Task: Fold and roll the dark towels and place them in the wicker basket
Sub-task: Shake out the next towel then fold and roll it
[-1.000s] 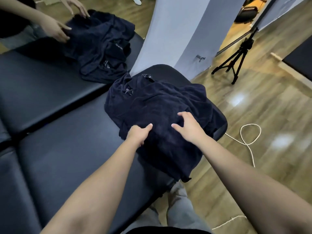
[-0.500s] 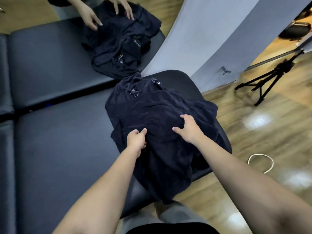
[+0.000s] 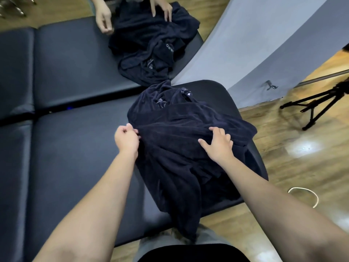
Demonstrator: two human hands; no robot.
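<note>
A heap of dark navy towels [image 3: 181, 148] lies crumpled on the right end of the near black padded bench [image 3: 75, 167], one part hanging over the front edge. My left hand [image 3: 126, 138] is closed on the left edge of the top towel. My right hand [image 3: 219, 144] rests on the cloth with fingers curled into a fold, thumb spread. A second heap of dark towels [image 3: 151, 46] lies on the far bench [image 3: 71, 59]. No wicker basket is in view.
Another person's two hands [image 3: 103, 19] handle the far heap. A grey fabric backdrop [image 3: 255, 44] hangs at the right behind the benches. A black tripod [image 3: 317, 104] and a white cable [image 3: 306, 195] are on the wooden floor to the right.
My left hand has slid left to the towel's edge and closed on it. My right hand shifted slightly right on the cloth. The view tilted so the far heap sits higher.
</note>
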